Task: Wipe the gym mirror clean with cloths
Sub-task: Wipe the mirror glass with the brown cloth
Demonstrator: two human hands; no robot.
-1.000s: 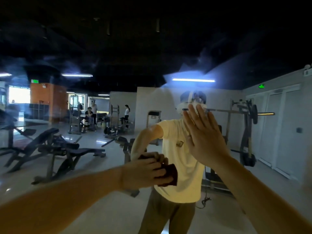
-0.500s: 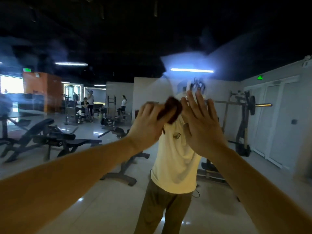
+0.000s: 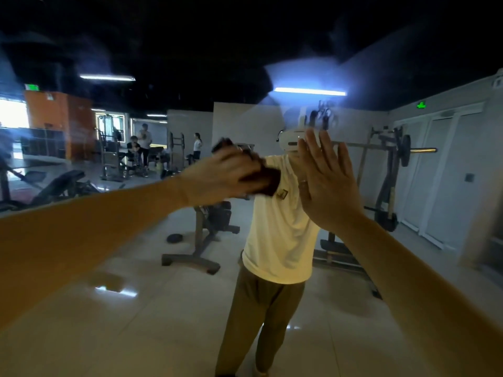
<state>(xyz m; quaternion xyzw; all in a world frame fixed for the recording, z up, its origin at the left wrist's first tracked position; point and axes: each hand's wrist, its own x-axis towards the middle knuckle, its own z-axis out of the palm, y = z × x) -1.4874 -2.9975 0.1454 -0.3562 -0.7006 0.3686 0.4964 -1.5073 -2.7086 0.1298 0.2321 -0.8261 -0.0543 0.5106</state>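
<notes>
Dim gym, a few bright lights
Long lamps [image 3: 309,91] glow white-blue with a hazy smear around them. The ceiling [image 3: 190,36] is almost black. The floor [image 3: 152,322] shines with small glare spots. The left hand [image 3: 226,172] looks blurry.

- The mirror [image 3: 299,74] is seen as glossy glass, hazed with pale streaks.
- The cloth [image 3: 268,182] is shown as dark, soft, matt fabric.
- The reflected floor [image 3: 136,308] is tiled and polished to a shine.
- The barbell [image 3: 422,150] is seen as bare metal.
- The shirt [image 3: 280,240] is matt cloth.
</notes>
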